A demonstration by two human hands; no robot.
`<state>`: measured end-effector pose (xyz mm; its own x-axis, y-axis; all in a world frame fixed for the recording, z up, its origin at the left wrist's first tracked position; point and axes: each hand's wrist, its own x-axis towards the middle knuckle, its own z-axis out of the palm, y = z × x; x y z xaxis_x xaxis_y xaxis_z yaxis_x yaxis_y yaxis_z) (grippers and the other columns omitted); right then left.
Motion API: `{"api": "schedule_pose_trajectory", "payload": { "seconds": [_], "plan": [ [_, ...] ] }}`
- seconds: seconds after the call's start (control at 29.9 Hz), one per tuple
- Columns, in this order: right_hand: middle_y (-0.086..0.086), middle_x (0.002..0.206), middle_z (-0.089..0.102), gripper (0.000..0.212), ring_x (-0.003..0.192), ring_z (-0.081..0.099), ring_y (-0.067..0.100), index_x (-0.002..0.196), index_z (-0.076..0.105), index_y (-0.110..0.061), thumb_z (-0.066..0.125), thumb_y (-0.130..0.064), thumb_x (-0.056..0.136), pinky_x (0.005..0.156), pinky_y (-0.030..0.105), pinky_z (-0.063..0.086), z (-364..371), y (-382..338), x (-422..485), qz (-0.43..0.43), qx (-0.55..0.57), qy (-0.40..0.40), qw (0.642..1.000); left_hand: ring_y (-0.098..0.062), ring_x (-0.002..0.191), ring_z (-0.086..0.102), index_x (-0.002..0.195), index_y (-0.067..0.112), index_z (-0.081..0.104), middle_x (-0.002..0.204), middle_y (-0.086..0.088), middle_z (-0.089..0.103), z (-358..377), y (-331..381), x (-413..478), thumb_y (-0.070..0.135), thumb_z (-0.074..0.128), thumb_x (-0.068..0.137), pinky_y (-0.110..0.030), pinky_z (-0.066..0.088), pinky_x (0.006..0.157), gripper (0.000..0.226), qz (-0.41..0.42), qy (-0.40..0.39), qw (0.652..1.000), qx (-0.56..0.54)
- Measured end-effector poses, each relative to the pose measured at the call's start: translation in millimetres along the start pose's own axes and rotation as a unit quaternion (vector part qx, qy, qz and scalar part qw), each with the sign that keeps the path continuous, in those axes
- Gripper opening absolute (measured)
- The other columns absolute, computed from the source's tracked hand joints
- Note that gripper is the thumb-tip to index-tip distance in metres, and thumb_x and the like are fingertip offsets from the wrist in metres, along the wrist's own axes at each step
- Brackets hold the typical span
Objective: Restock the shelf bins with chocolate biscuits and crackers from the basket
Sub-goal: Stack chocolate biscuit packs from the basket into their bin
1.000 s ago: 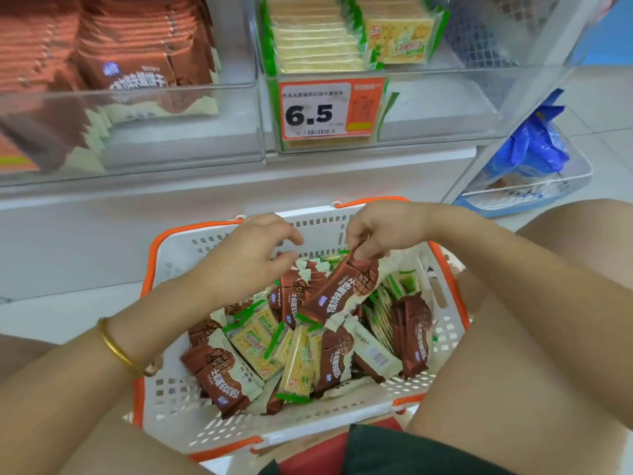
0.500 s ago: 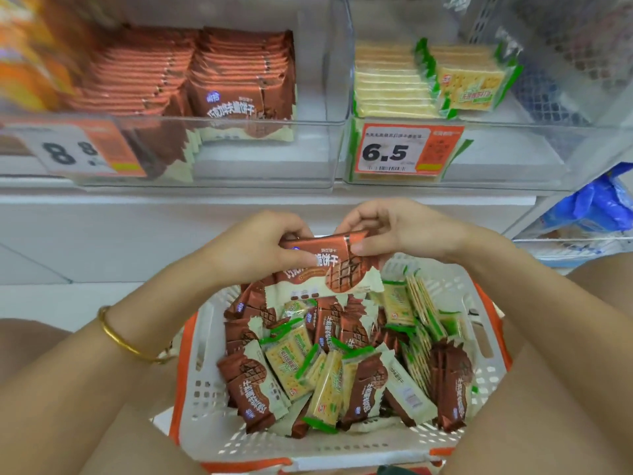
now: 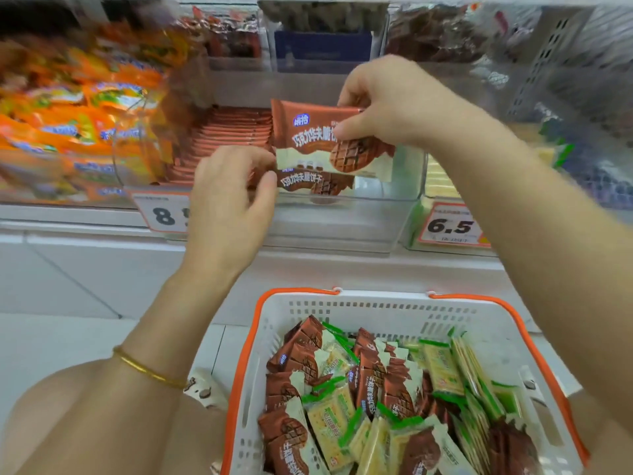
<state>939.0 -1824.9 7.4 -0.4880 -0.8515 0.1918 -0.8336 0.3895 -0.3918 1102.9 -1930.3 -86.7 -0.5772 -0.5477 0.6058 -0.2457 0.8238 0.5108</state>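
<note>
- Up at the shelf, the right hand [image 3: 387,104] pinches a chocolate biscuit pack [image 3: 308,132] at its right end. The thumb is on the front and the fingers go over the top edge. This keeps the pack standing up with its picture facing out.
- The left hand [image 3: 229,197] has its fingers curled by the pack's lower left corner. I think it steadies the pack. I cannot tell if it really pinches that pack or the second brown pack [image 3: 318,183] just below.
- The held pack hangs over the clear bin [image 3: 394,190], just right of the rows of brown packs [image 3: 233,132] standing on edge.
- That bin has open room on its right side, so the pack can go down there. The clear front wall is low and easy to get over.
- Down below, the basket [image 3: 342,296] holds many more brown packs and green crackers [image 3: 332,416], all mixed up.
- The 6.5 tag [image 3: 448,226] marks the cracker bin next door on the right.
</note>
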Motion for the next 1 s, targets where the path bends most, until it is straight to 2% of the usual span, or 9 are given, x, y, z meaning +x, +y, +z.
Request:
{"api": "schedule_pose_trajectory", "payload": {
  "seconds": [0.1,0.17,0.33,0.47,0.57,0.77,0.87,0.94,1.0],
  "plan": [
    [-0.003,0.099,0.056,0.019,0.095,0.057,0.021,0.094,0.061,-0.021,0.073,-0.028,0.081,0.071,0.028,0.045,35.5,8.0,27.5,0.026,-0.091,-0.036,0.995,-0.027,0.100,0.055,0.102,0.020,0.065,0.101,0.002,0.065,11.0,0.9,-7.3,0.036,0.038,0.088,-0.039,0.034,0.089,0.035,0.029,-0.089,0.986,0.140],
    [0.001,0.108,0.059,0.027,0.104,0.057,0.025,0.105,0.063,-0.017,0.072,-0.027,0.082,0.077,0.031,0.044,58.3,15.2,37.3,0.040,-0.142,-0.043,0.988,-0.027,0.099,0.056,0.101,0.022,0.065,0.098,0.002,0.066,14.5,1.8,-12.2,0.040,0.034,0.088,-0.038,0.027,0.091,0.039,0.044,-0.108,0.975,0.190],
    [0.010,0.117,0.057,0.041,0.106,0.058,0.031,0.114,0.057,-0.009,0.068,-0.035,0.084,0.072,0.034,0.041,80.9,16.1,42.8,0.029,-0.233,-0.028,0.972,-0.027,0.095,0.057,0.101,0.020,0.065,0.093,0.001,0.066,14.0,2.0,-13.5,0.039,0.034,0.088,-0.035,0.023,0.091,0.038,0.058,-0.100,0.972,0.205],
    [0.011,0.121,0.055,0.050,0.115,0.048,0.031,0.120,0.052,-0.009,0.065,-0.041,0.084,0.074,0.036,0.037,83.0,13.8,42.2,-0.002,-0.291,0.007,0.957,-0.027,0.093,0.057,0.099,0.020,0.065,0.091,0.001,0.066,14.9,2.7,-13.7,0.039,0.036,0.088,-0.035,0.023,0.090,0.037,0.063,-0.093,0.971,0.209],
    [0.010,0.122,0.055,0.057,0.115,0.050,0.031,0.121,0.046,-0.008,0.068,-0.044,0.082,0.071,0.036,0.034,86.1,11.1,43.3,-0.013,-0.286,-0.004,0.958,-0.026,0.093,0.057,0.099,0.020,0.065,0.091,0.002,0.066,15.6,2.6,-13.5,0.039,0.036,0.088,-0.035,0.023,0.089,0.036,0.064,-0.094,0.970,0.213],
    [0.011,0.125,0.052,0.064,0.115,0.049,0.030,0.125,0.046,-0.008,0.067,-0.049,0.080,0.079,0.039,0.040,84.5,10.0,49.5,-0.040,-0.324,-0.022,0.945,-0.027,0.094,0.056,0.100,0.019,0.064,0.092,0.001,0.066,16.1,1.2,-14.6,0.038,0.035,0.088,-0.035,0.023,0.092,0.037,0.068,-0.091,0.971,0.211],
    [0.011,0.121,0.054,0.056,0.114,0.050,0.031,0.118,0.048,-0.010,0.068,-0.046,0.081,0.081,0.040,0.043,67.8,4.6,37.1,-0.027,-0.275,-0.001,0.961,-0.027,0.101,0.055,0.105,0.017,0.064,0.099,0.000,0.065,17.2,2.5,-17.1,0.035,0.038,0.087,-0.038,0.022,0.102,0.036,0.076,-0.065,0.978,0.183],
    [0.008,0.112,0.055,0.033,0.107,0.052,0.029,0.106,0.050,-0.016,0.066,-0.035,0.085,0.079,0.038,0.043,46.9,0.7,12.3,-0.037,-0.204,0.056,0.977,-0.026,0.108,0.052,0.107,0.014,0.064,0.106,-0.001,0.064,18.9,10.5,-21.0,0.027,0.046,0.087,-0.042,0.021,0.108,0.030,0.102,-0.031,0.982,0.159],
    [-0.002,0.095,0.053,0.017,0.092,0.053,0.023,0.093,0.049,-0.023,0.063,-0.027,0.086,0.075,0.036,0.043,26.0,1.4,-29.6,-0.053,-0.119,0.087,0.988,-0.025,0.106,0.051,0.103,0.013,0.066,0.107,-0.002,0.065,23.3,24.5,-29.6,0.017,0.055,0.083,-0.039,0.026,0.103,0.023,0.159,0.016,0.978,0.131]
  ]
}}
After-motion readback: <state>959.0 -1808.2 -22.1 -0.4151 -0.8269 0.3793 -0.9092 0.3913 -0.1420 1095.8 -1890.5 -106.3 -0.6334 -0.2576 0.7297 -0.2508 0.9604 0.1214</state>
